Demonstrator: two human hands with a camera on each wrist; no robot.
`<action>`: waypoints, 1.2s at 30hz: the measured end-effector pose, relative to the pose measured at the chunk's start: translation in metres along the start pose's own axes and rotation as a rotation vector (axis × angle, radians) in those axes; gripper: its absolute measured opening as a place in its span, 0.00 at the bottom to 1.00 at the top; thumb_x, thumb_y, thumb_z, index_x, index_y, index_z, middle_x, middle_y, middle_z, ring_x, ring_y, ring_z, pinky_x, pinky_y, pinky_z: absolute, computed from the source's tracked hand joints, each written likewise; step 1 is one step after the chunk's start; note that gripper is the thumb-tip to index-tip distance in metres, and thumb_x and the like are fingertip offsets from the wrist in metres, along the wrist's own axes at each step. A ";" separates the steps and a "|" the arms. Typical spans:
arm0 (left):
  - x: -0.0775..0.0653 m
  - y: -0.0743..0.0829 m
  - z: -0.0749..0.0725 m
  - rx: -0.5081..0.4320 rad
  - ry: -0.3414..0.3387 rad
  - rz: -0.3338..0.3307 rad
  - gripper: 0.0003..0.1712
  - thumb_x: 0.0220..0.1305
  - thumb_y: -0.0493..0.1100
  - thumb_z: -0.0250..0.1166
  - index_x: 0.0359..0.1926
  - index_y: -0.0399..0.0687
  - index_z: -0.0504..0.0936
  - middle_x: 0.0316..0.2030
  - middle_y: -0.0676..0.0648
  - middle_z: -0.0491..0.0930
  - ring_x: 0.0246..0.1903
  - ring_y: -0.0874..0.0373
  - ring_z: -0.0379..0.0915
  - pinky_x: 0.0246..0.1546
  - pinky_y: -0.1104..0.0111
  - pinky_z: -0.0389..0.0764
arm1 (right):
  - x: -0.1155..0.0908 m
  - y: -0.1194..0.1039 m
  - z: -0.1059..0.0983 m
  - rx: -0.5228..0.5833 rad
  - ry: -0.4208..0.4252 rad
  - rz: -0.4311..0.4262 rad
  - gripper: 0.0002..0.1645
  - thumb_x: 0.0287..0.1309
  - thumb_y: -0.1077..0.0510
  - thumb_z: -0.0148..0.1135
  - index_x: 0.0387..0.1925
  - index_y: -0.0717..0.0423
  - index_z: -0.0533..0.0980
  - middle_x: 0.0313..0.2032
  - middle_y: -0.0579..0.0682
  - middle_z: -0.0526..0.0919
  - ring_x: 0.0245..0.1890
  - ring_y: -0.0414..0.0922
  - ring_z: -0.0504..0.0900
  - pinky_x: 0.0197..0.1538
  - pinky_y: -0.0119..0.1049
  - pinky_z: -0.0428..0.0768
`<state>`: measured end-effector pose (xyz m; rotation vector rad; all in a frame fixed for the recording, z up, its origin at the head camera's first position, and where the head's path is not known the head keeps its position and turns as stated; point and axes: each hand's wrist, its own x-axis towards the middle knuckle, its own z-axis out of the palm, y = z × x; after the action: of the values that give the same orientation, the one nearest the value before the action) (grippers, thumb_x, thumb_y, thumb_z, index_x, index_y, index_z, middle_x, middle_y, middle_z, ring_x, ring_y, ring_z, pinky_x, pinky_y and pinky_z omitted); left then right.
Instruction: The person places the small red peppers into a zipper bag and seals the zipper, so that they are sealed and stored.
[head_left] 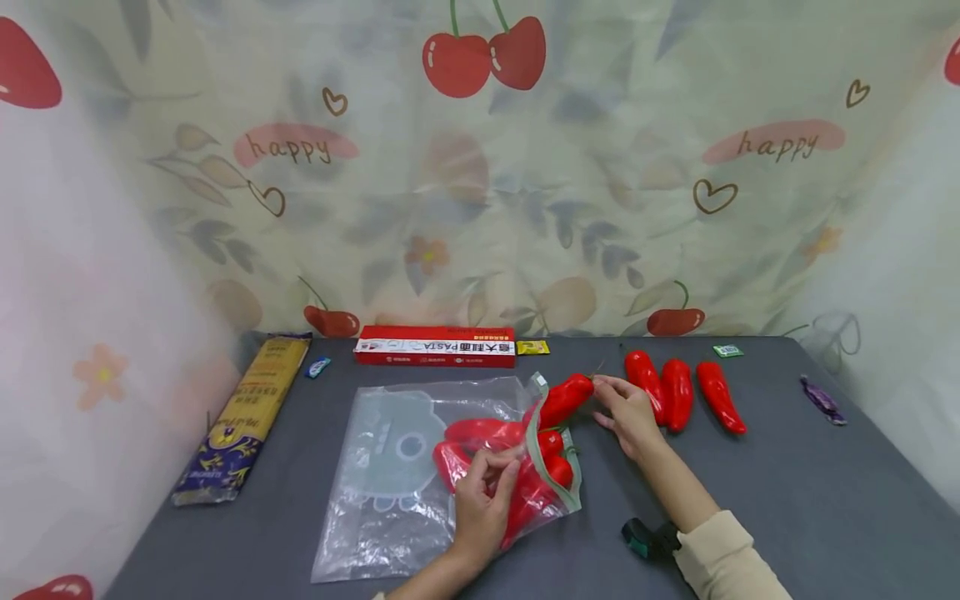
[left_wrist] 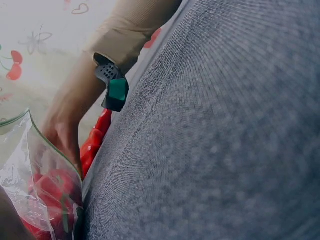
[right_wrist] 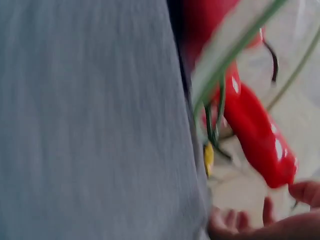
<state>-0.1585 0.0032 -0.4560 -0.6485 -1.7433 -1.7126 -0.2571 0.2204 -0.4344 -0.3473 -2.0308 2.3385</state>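
In the head view, a clear zip bag with pale green edging lies on the grey table, several red peppers inside its right part. My left hand pinches the bag's plastic near its mouth. With the fingertips at its stem end, my right hand holds another red pepper, tilted, its other end at the bag mouth. The right wrist view has this red pepper with one fingertip against its end. Three loose red peppers lie right of the right hand.
A red-and-white pasta box stands at the back beside a yellow packet. At left lie a long yellow-purple package and a small blue packet. A green packet and a purple wrapper lie at right.
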 end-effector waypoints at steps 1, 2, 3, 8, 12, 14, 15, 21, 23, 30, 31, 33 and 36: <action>0.000 0.000 0.000 -0.001 -0.003 0.003 0.07 0.53 0.23 0.60 0.32 0.32 0.72 0.36 0.33 0.82 0.42 0.60 0.81 0.42 0.76 0.80 | 0.001 0.003 0.001 -0.023 -0.013 -0.010 0.26 0.64 0.60 0.49 0.61 0.68 0.61 0.36 0.34 0.78 0.35 0.29 0.77 0.56 0.41 0.76; 0.001 0.001 0.000 0.000 -0.004 0.017 0.07 0.53 0.22 0.60 0.32 0.31 0.72 0.36 0.32 0.82 0.42 0.59 0.81 0.42 0.76 0.80 | 0.002 0.005 0.003 -0.037 -0.026 -0.019 0.26 0.64 0.59 0.50 0.60 0.69 0.61 0.37 0.34 0.78 0.36 0.29 0.77 0.55 0.39 0.77; 0.001 0.001 0.000 -0.006 -0.006 0.023 0.07 0.53 0.22 0.59 0.33 0.31 0.72 0.36 0.32 0.82 0.42 0.58 0.81 0.42 0.76 0.80 | 0.003 0.006 0.004 -0.022 -0.023 -0.032 0.26 0.64 0.60 0.50 0.60 0.70 0.61 0.36 0.34 0.79 0.35 0.29 0.78 0.53 0.37 0.78; 0.000 -0.001 0.002 -0.020 -0.005 0.029 0.06 0.54 0.23 0.59 0.32 0.31 0.71 0.35 0.32 0.82 0.42 0.58 0.81 0.42 0.75 0.80 | -0.001 0.009 0.009 0.099 -0.007 -0.045 0.22 0.63 0.61 0.51 0.54 0.72 0.66 0.31 0.35 0.81 0.33 0.33 0.79 0.43 0.26 0.81; 0.000 -0.002 0.001 -0.015 -0.008 0.030 0.06 0.54 0.23 0.59 0.33 0.31 0.71 0.36 0.32 0.82 0.43 0.59 0.81 0.42 0.75 0.80 | -0.005 0.012 0.012 0.128 -0.003 -0.043 0.16 0.62 0.60 0.54 0.47 0.68 0.72 0.30 0.37 0.83 0.33 0.33 0.79 0.41 0.24 0.80; 0.000 -0.002 0.001 -0.009 -0.007 0.043 0.06 0.54 0.23 0.59 0.32 0.31 0.71 0.36 0.32 0.82 0.43 0.60 0.81 0.42 0.76 0.80 | -0.006 0.016 0.018 0.092 -0.004 -0.032 0.16 0.59 0.59 0.58 0.45 0.68 0.73 0.28 0.37 0.82 0.31 0.34 0.78 0.39 0.24 0.80; 0.001 -0.002 0.000 -0.011 -0.009 0.053 0.07 0.53 0.22 0.59 0.32 0.31 0.71 0.36 0.32 0.82 0.43 0.60 0.81 0.42 0.76 0.80 | -0.008 0.017 0.022 0.050 -0.008 -0.027 0.17 0.58 0.59 0.59 0.45 0.67 0.74 0.26 0.37 0.81 0.29 0.33 0.78 0.38 0.23 0.80; 0.002 -0.001 0.000 -0.034 -0.018 0.086 0.09 0.51 0.19 0.58 0.32 0.30 0.71 0.37 0.30 0.81 0.44 0.59 0.80 0.44 0.78 0.79 | -0.011 0.025 0.044 -0.130 -0.009 -0.080 0.17 0.53 0.64 0.62 0.43 0.72 0.74 0.23 0.39 0.82 0.26 0.34 0.80 0.36 0.26 0.81; 0.001 0.000 0.001 -0.020 -0.010 0.082 0.09 0.51 0.20 0.59 0.32 0.30 0.71 0.37 0.30 0.81 0.43 0.61 0.80 0.41 0.79 0.79 | -0.010 0.026 0.046 -0.133 -0.009 -0.085 0.18 0.52 0.66 0.62 0.44 0.73 0.74 0.25 0.41 0.83 0.27 0.34 0.82 0.37 0.27 0.82; 0.001 -0.001 0.001 -0.049 -0.012 0.071 0.08 0.52 0.19 0.58 0.33 0.29 0.70 0.37 0.28 0.80 0.44 0.61 0.80 0.43 0.77 0.79 | -0.004 0.023 0.028 -0.019 -0.030 -0.113 0.26 0.55 0.62 0.61 0.53 0.74 0.69 0.29 0.38 0.85 0.33 0.33 0.83 0.43 0.28 0.82; 0.001 -0.002 0.001 -0.058 -0.015 0.071 0.08 0.52 0.19 0.57 0.33 0.28 0.70 0.37 0.28 0.80 0.45 0.61 0.80 0.44 0.76 0.79 | -0.002 0.022 0.023 0.001 -0.026 -0.125 0.27 0.56 0.62 0.61 0.54 0.74 0.68 0.30 0.37 0.85 0.34 0.33 0.84 0.44 0.28 0.81; 0.001 -0.002 0.001 -0.067 -0.022 0.071 0.09 0.51 0.18 0.57 0.33 0.28 0.70 0.38 0.28 0.80 0.45 0.60 0.80 0.44 0.76 0.79 | 0.003 0.019 0.013 0.045 -0.010 -0.148 0.28 0.56 0.63 0.60 0.56 0.74 0.66 0.31 0.36 0.85 0.36 0.33 0.84 0.44 0.27 0.81; 0.000 -0.002 0.001 -0.058 -0.026 0.070 0.09 0.51 0.18 0.57 0.33 0.28 0.70 0.38 0.28 0.80 0.45 0.60 0.80 0.44 0.76 0.79 | 0.014 0.012 -0.004 0.087 0.058 -0.170 0.28 0.56 0.65 0.59 0.57 0.73 0.65 0.31 0.33 0.84 0.36 0.31 0.83 0.43 0.24 0.80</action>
<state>-0.1603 0.0041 -0.4576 -0.7521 -1.6734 -1.7190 -0.2683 0.2242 -0.4488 -0.2275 -1.8473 2.2777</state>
